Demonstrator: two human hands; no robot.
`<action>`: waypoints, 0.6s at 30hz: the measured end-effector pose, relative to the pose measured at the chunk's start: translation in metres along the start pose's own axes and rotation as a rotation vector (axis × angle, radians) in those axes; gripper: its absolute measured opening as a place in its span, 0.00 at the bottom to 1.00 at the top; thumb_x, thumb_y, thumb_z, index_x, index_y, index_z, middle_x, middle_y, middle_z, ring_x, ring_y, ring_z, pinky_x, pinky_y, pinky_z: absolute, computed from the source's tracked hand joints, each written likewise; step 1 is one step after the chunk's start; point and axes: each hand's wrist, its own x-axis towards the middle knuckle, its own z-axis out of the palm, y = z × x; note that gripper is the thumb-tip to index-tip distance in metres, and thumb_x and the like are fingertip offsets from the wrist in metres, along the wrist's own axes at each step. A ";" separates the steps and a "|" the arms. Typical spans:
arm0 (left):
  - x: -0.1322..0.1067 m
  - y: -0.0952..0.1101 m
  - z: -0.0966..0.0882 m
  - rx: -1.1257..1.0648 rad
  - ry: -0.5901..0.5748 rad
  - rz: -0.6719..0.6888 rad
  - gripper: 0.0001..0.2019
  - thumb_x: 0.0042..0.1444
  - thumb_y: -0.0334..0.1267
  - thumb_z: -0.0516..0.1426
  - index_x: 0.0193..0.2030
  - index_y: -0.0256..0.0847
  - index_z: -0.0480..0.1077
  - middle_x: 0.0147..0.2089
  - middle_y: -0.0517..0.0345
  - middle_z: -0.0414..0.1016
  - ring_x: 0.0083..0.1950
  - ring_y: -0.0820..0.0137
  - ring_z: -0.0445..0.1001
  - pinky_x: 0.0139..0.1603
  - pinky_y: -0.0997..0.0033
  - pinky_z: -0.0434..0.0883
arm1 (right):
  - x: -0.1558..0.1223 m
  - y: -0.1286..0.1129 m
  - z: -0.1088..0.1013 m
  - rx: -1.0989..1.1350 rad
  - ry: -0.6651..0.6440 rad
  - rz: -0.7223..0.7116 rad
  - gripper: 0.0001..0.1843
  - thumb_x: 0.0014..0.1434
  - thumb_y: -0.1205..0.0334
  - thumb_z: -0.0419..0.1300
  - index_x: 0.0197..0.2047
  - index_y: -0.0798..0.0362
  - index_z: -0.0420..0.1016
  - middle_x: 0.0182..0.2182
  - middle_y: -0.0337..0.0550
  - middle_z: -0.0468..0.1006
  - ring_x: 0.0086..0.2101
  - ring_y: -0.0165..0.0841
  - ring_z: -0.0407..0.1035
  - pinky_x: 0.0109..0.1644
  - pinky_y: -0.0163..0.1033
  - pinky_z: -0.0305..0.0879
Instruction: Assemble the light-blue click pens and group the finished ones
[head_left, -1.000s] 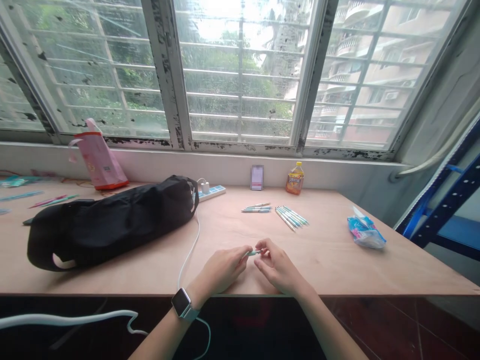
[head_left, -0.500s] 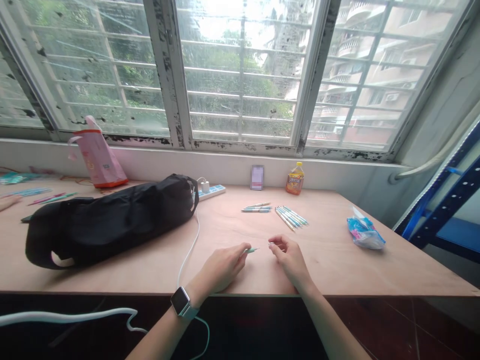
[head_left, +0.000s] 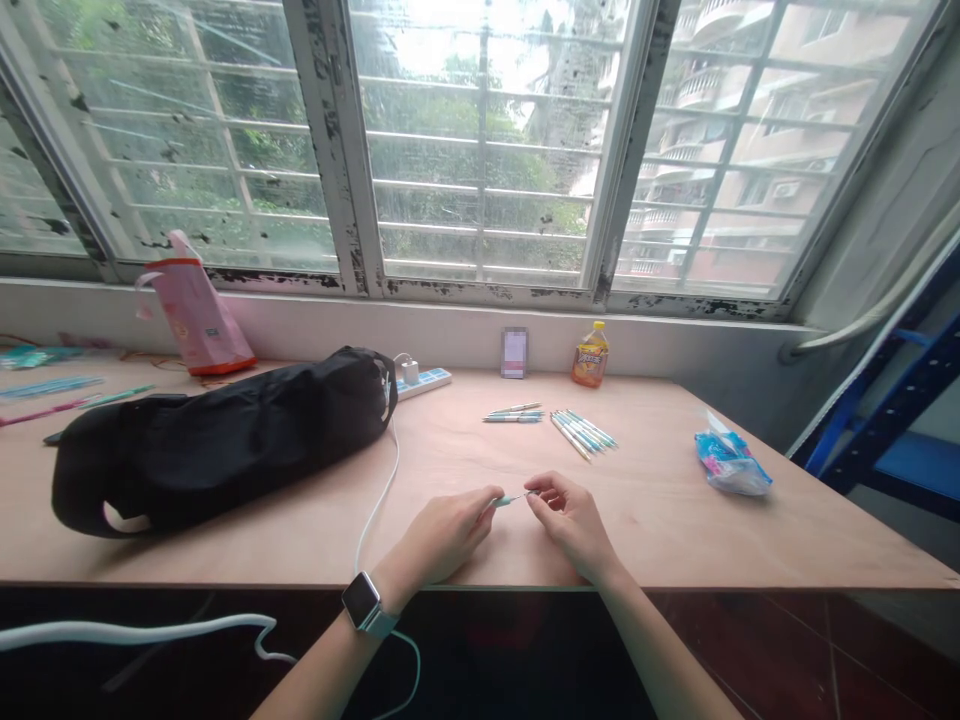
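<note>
The left hand [head_left: 442, 535], fingers closed, pinches a slim teal pen [head_left: 510, 499] above the plywood bench [head_left: 675, 520], with the half-open right hand [head_left: 570, 522] just beside its tip, while an orange drink bottle [head_left: 590, 357] with an unreadable label stands beyond loose pens [head_left: 585, 435].

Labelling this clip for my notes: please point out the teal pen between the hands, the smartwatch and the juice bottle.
teal pen [head_left: 510, 500], head view, on its barrel.
smartwatch [head_left: 362, 604], head view, on its face.
juice bottle [head_left: 591, 360], head view, on its label.
</note>
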 end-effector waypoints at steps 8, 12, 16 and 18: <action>-0.001 0.001 -0.002 -0.006 -0.004 0.035 0.13 0.68 0.33 0.48 0.56 0.45 0.68 0.46 0.53 0.81 0.41 0.61 0.81 0.37 0.69 0.71 | -0.001 -0.002 0.002 0.040 -0.130 -0.027 0.10 0.62 0.57 0.59 0.41 0.51 0.79 0.35 0.41 0.82 0.33 0.33 0.74 0.37 0.37 0.69; -0.001 0.003 -0.004 -0.004 0.004 0.042 0.14 0.67 0.32 0.49 0.55 0.45 0.69 0.47 0.53 0.81 0.42 0.62 0.81 0.39 0.69 0.71 | -0.002 0.000 0.001 0.072 -0.107 -0.036 0.09 0.61 0.57 0.61 0.41 0.51 0.79 0.37 0.41 0.83 0.34 0.33 0.75 0.39 0.38 0.70; 0.000 0.006 -0.007 0.004 -0.013 0.046 0.13 0.67 0.32 0.49 0.55 0.45 0.69 0.46 0.54 0.81 0.41 0.62 0.81 0.38 0.70 0.71 | -0.003 -0.001 0.000 0.057 -0.116 -0.038 0.08 0.60 0.57 0.62 0.37 0.51 0.81 0.34 0.41 0.83 0.34 0.34 0.75 0.39 0.38 0.70; 0.000 0.007 -0.009 0.006 -0.018 0.047 0.13 0.68 0.32 0.49 0.55 0.45 0.69 0.46 0.54 0.81 0.41 0.62 0.81 0.37 0.69 0.71 | -0.003 -0.001 -0.001 0.062 -0.121 -0.035 0.08 0.60 0.57 0.63 0.37 0.51 0.81 0.34 0.41 0.83 0.33 0.34 0.75 0.38 0.38 0.69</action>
